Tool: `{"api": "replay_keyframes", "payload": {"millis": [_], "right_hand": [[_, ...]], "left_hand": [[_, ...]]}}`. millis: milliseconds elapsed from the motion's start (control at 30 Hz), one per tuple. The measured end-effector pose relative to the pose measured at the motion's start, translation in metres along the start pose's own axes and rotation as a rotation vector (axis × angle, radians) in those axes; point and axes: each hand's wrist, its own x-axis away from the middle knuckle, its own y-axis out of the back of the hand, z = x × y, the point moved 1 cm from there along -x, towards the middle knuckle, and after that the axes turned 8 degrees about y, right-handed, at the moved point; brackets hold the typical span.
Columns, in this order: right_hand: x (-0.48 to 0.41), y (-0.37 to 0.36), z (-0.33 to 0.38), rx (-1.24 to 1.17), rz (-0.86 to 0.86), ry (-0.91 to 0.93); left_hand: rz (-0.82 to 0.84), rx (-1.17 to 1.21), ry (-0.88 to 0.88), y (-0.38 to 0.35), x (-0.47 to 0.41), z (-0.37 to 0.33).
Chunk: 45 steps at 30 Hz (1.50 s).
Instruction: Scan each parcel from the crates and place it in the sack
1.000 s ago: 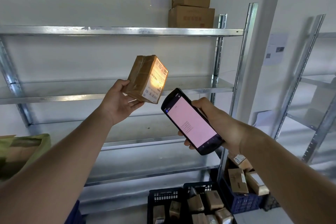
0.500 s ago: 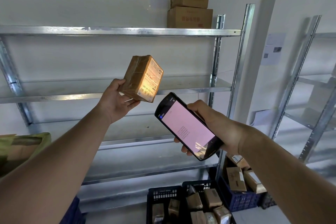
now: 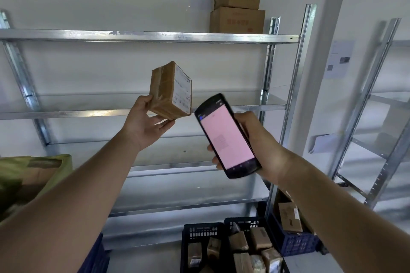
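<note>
Up in front of the grey metal shelves, the left hand grips a small brown taped cardboard parcel from below. It is tipped a bit, and its white label faces right. Just beside it, the right hand grips a black handheld scanner with a pink screen. The green sack sits low on the far left, so the left hand is the nearer one to it.

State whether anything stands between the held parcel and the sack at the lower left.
Nothing visible does. The left hand holds the parcel before the metal shelving; only open air lies between it and the sack. The crates sit low to the right.
</note>
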Motion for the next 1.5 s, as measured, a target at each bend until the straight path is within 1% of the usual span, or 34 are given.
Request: {"api": "replay_keyframes", "payload": {"millis": [67, 200, 300, 400, 500, 600, 833, 967, 1067, 1267, 1500], "right_hand": [[-0.004, -0.005, -0.005, -0.132, -0.040, 0.082], [-0.019, -0.028, -0.006, -0.354, -0.100, 0.166], [-0.026, -0.047, -0.012, -0.445, -0.089, 0.167], [-0.035, -0.073, -0.022, -0.473, -0.055, 0.133], [-0.045, -0.107, -0.036, -0.508, -0.009, 0.105], [-0.053, -0.157, -0.049, -0.523, 0.046, 0.077], [-0.087, -0.307, -0.076, -0.546, 0.125, 0.017], [-0.109, -0.393, -0.092, -0.546, 0.141, -0.015], [-0.130, -0.443, -0.106, -0.535, 0.141, -0.020], [-0.190, -0.506, -0.135, -0.533, 0.105, -0.065], [-0.298, -0.558, -0.189, -0.570, 0.122, -0.156]], "left_hand": [[-0.007, 0.046, -0.009, -0.003, 0.009, 0.005], [-0.039, 0.084, -0.033, -0.004, 0.032, 0.013], [-0.097, 0.091, -0.052, 0.009, 0.050, 0.009], [-0.171, 0.089, -0.080, 0.039, 0.070, -0.003], [-0.251, 0.085, -0.105, 0.082, 0.093, -0.017], [-0.325, 0.076, -0.123, 0.134, 0.118, -0.032], [-0.457, 0.053, -0.135, 0.268, 0.166, -0.103], [-0.496, 0.053, -0.129, 0.346, 0.187, -0.147], [-0.551, 0.045, -0.115, 0.396, 0.195, -0.174], [-0.657, 0.052, -0.115, 0.481, 0.178, -0.211], [-0.718, 0.010, -0.090, 0.572, 0.104, -0.230]]}}
